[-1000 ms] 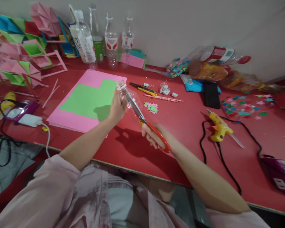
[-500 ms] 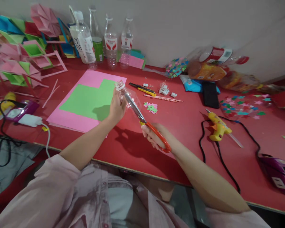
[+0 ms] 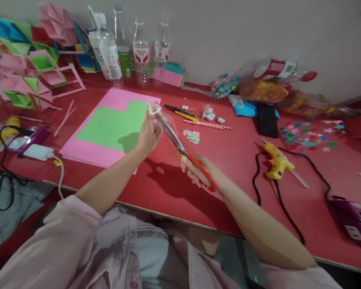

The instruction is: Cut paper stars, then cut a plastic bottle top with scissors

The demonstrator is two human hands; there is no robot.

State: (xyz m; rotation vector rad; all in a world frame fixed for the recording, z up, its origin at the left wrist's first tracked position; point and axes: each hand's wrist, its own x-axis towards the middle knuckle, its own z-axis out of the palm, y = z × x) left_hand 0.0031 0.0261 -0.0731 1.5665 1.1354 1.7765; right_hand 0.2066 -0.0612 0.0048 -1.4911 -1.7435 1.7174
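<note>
My left hand (image 3: pixel 148 137) is closed around a clear plastic bottle top (image 3: pixel 161 119), held up above the red table (image 3: pixel 168 188) with its neck pointing up and left. My right hand (image 3: pixel 195 170) grips the orange handles of a pair of scissors (image 3: pixel 186 154). The steel blades run up into the clear plastic beside my left fingers. Under the bottle piece lie a green sheet (image 3: pixel 114 126) on a pink sheet (image 3: pixel 87 148) of paper.
Several plastic bottles (image 3: pixel 108 48) stand along the back wall, folded paper shapes (image 3: pixel 27 60) at the left. A yellow glue gun (image 3: pixel 276 162) with black cord lies at the right, a purple adapter (image 3: pixel 353 226) farther right. A yellow cutter (image 3: pixel 182 113), paper stars (image 3: pixel 307 136) and more bottles (image 3: pixel 264 86) lie behind.
The scissors and the bottle piece have shifted only slightly; my hands stay in nearly the same place with the blades still in the plastic.
</note>
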